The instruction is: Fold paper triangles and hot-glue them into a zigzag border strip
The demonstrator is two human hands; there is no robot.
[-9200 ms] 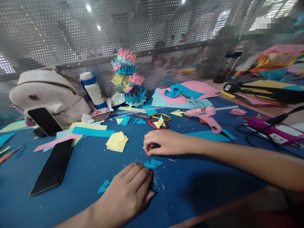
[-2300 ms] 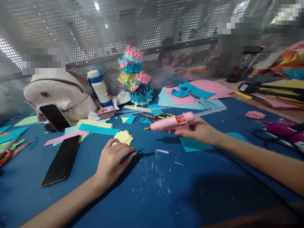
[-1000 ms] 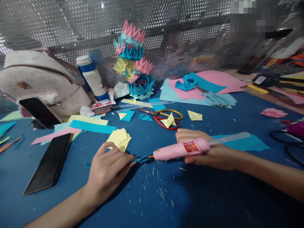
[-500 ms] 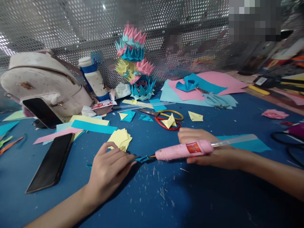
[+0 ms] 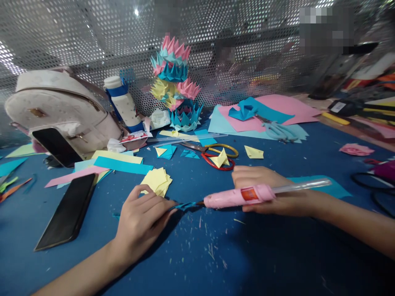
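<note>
Low over the blue table, my left hand [image 5: 143, 216] pinches a small folded piece of blue paper [image 5: 185, 206] between thumb and fingers. My right hand [image 5: 268, 191] is wrapped round a pink hot glue gun [image 5: 237, 196], its nozzle pointing left and meeting the paper's right end. A clear glue stick [image 5: 304, 186] juts from the gun's back. Just beyond my left hand lies a stack of yellow paper squares [image 5: 158, 181]. Scissors [image 5: 219, 154] with red and yellow handles lie farther back, a folded yellow piece [image 5: 220, 158] on top of them.
A tower of folded paper flowers [image 5: 174, 82] stands at the back. To its left are a bottle [image 5: 123, 102], a backpack [image 5: 55, 107] with a phone [image 5: 57, 146] leaning on it, and another phone [image 5: 69, 211] lying flat. Paper sheets [image 5: 302, 107] and light blue scissors [image 5: 279, 130] lie back right.
The glue gun has shifted very slightly right, its nozzle still at the blue paper. My left hand keeps its hold in the same place. The view has tilted a little.
</note>
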